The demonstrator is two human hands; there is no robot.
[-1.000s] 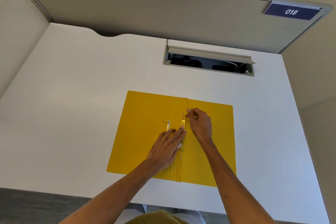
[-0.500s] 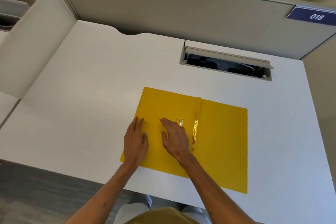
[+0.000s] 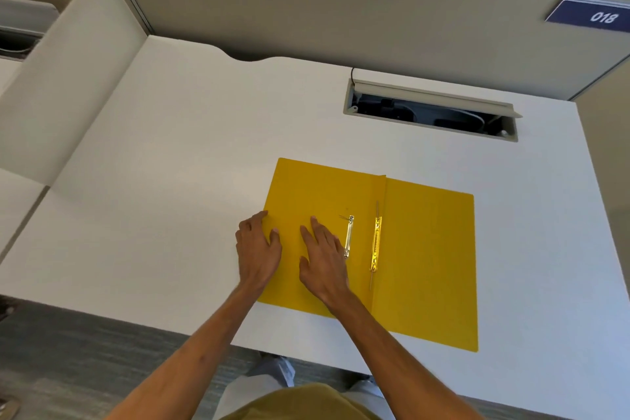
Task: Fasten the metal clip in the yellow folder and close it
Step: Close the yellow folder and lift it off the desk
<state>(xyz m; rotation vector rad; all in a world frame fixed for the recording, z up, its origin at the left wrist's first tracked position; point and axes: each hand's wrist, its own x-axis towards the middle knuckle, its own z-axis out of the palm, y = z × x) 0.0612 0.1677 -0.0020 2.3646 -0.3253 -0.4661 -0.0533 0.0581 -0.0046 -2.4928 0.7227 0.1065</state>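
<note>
Had the yellow cardboard folder open by the white desk's near edge, shiny metal clip lengthwise front-to-back. Laid left hand, right hand flat on its left cover, gripping nothing.

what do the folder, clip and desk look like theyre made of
Folder: probably thin card or stiff plastic, matte yellow; it lies flat with a sharp spine crease. Clip: metal, polished; it throws bright glints. Desk: likely laminate, matte white, even and without grain.
</note>
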